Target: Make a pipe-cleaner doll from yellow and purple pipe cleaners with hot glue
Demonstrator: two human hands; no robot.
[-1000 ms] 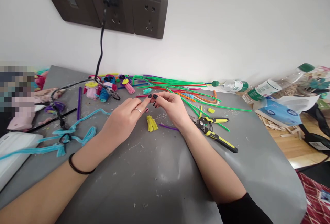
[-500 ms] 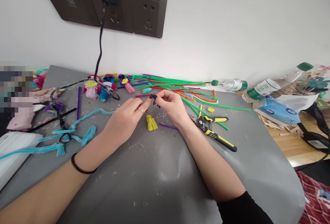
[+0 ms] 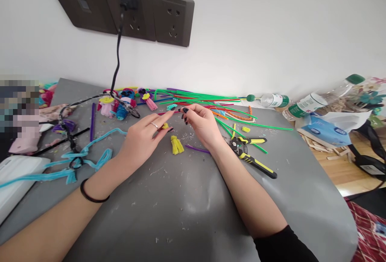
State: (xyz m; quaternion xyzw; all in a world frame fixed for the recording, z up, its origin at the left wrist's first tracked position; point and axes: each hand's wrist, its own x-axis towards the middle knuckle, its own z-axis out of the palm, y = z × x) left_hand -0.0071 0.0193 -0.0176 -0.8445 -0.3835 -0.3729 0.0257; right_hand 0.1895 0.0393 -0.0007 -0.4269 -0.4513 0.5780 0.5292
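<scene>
My left hand (image 3: 141, 137) lies low over the grey mat (image 3: 193, 205), its index finger stretched toward the right fingertips. A small yellow piece (image 3: 165, 126) shows pinched under its middle finger. My right hand (image 3: 202, 124) is curled, thumb and dark-nailed fingertips pinched together close to the left index tip; what they hold is too small to see. A yellow pipe-cleaner tassel (image 3: 177, 144) rests on the mat just below both hands, beside a short purple pipe cleaner (image 3: 197, 148).
Yellow-black pliers (image 3: 251, 155) lie right of my right wrist. Green pipe cleaners (image 3: 211, 100) and small pipe-cleaner figures (image 3: 125, 103) line the back. A blue pipe cleaner (image 3: 84, 157) and black cable (image 3: 116, 69) sit left; bottles (image 3: 276, 100) and a tissue pack (image 3: 327, 131) right.
My left hand's fingers have stretched out and the small yellow piece now shows beneath them. The right hand stays pinched, shifted slightly right. The two fingertips have drawn a little apart.
</scene>
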